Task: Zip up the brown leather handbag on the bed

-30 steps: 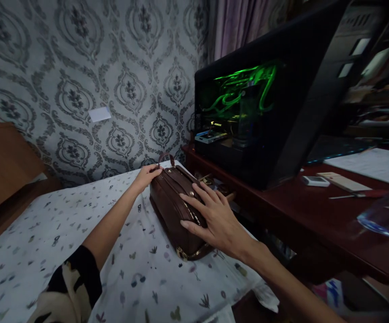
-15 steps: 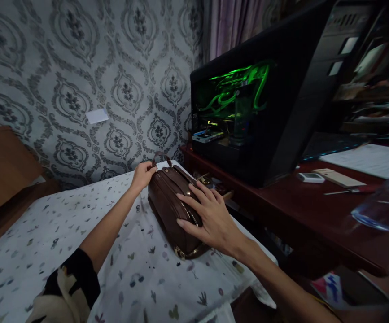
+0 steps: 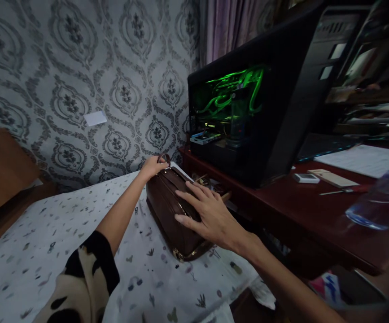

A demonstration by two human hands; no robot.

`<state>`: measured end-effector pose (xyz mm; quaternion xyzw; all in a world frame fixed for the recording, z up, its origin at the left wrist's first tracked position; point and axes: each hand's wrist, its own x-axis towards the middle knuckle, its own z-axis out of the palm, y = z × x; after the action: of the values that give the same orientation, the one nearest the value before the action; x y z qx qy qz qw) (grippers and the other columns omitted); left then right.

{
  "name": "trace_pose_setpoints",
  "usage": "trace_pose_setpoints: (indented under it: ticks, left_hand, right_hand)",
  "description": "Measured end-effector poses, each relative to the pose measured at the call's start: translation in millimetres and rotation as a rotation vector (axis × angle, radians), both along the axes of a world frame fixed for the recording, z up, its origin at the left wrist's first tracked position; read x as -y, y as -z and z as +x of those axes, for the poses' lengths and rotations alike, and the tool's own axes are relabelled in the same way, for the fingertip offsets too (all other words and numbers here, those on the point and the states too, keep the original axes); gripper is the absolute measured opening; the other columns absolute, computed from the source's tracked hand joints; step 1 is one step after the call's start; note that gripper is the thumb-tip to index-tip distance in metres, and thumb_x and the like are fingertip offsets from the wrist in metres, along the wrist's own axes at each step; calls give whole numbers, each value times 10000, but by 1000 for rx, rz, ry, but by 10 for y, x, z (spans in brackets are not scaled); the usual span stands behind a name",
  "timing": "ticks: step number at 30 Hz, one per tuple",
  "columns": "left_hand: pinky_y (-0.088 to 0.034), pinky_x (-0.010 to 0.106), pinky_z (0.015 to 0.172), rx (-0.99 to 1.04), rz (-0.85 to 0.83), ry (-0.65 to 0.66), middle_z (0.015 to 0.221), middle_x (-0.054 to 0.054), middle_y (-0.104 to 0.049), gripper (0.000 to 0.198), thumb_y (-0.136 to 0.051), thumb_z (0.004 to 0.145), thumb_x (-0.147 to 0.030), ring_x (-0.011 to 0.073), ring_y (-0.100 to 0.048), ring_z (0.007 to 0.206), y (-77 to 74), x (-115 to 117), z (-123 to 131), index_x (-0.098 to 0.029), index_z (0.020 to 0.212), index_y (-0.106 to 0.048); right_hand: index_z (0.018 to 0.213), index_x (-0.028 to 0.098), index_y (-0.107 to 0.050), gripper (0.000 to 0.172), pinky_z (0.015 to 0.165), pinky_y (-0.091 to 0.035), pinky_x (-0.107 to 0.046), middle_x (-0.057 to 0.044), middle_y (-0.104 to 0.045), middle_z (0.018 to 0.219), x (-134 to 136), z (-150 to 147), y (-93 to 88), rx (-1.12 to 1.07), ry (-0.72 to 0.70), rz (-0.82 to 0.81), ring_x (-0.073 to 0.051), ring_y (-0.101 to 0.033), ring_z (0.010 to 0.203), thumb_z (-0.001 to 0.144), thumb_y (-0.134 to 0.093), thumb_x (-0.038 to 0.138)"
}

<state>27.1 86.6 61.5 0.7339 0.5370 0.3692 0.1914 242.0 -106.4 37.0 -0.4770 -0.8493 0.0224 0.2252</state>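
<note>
A brown leather-like bag with gold-coloured zips lies on the cloth-covered surface in front of me. At its far end, beside the small loop handle, my left hand is closed on the bag; its fingertips are partly hidden, so I cannot tell which part they pinch. My right hand rests on the near right part of the bag, palm down with fingers spread, covering part of the zip.
A white printed cloth lies under the bag. To the right stands a dark red desk with a black computer case, papers and a clear plastic item. Patterned wallpaper is behind.
My left hand has moved slightly right and further over the bag's far end, towards the handle. My right hand stays spread on the bag. The view has shifted slightly.
</note>
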Motion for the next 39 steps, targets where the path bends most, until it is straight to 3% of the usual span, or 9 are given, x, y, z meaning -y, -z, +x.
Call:
trace_pose_setpoints:
  ticks: [6, 12, 15, 25, 32, 39]
  left_hand:
    - [-513, 314, 744, -8, 7, -72, 803, 7, -654, 316, -651, 927, -440, 135, -606, 721, 73, -136, 135, -135, 842, -646]
    - [-516, 326, 770, 54, 18, -103, 728, -9, -640, 340, -648, 933, -440, 137, -614, 704, 149, -93, 125, -139, 776, -637]
    - [-499, 318, 765, 110, 38, -100, 706, -13, -641, 303, -682, 902, -395, 137, -603, 691, 174, -62, 127, -142, 741, -641]
    - [-404, 260, 649, 256, 94, 71, 608, -8, -647, 178, -698, 724, -312, 142, -557, 620, 150, 90, 143, -160, 631, -690]
    - [-411, 258, 665, 302, 109, 181, 609, -14, -628, 201, -700, 718, -337, 138, -543, 630, 157, 158, 113, -161, 623, -681]
    - [-420, 255, 665, 342, 78, 212, 631, -6, -643, 225, -708, 702, -376, 139, -552, 640, 181, 148, 106, -162, 634, -692]
  right_hand:
    - [1535, 202, -428, 662, 1121, -350, -633, -155, -307, 1636, -221, -120, -205, 46, 54, -106, -379, -327, 1475, 1004, -448, 597]
    - [1487, 222, -492, 615, 1078, -388, -608, -125, -496, 1525, -281, -187, -203, 46, 63, -108, -345, -392, 1424, 1007, -438, 603]
    - [1465, 229, -519, 601, 1075, -387, -604, -116, -520, 1505, -272, -188, -203, 50, 66, -119, -342, -398, 1411, 1000, -452, 604]
    - [1496, 284, -484, 683, 1059, -405, -619, -138, -474, 1524, -361, -176, -223, 111, 81, -105, -385, -429, 1382, 958, -444, 703]
    - [1456, 133, -501, 819, 1058, -447, -553, -192, -482, 1506, -435, -184, -165, 109, 122, -79, -388, -469, 1347, 931, -423, 757]
    - [1509, 117, -409, 838, 1043, -468, -517, -184, -570, 1405, -449, -180, -165, 86, 134, -79, -364, -538, 1274, 930, -487, 719]
